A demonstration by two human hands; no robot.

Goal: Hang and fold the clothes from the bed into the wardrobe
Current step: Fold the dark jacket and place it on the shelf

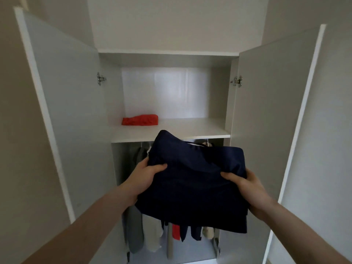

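Head view: folded navy garment [192,180], dark, creased, slightly sagging.

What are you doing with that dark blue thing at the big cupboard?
A person holds a folded navy garment in front of the open wardrobe, the left hand and right hand each gripping a side. It is not yet on the shelf, where a folded red garment lies at the left. Below, hanging clothes fill the rail section.

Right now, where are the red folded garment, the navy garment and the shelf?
red folded garment [140,120], head view, its middle.
navy garment [192,183], head view, its front face.
shelf [190,128], head view, bare top.
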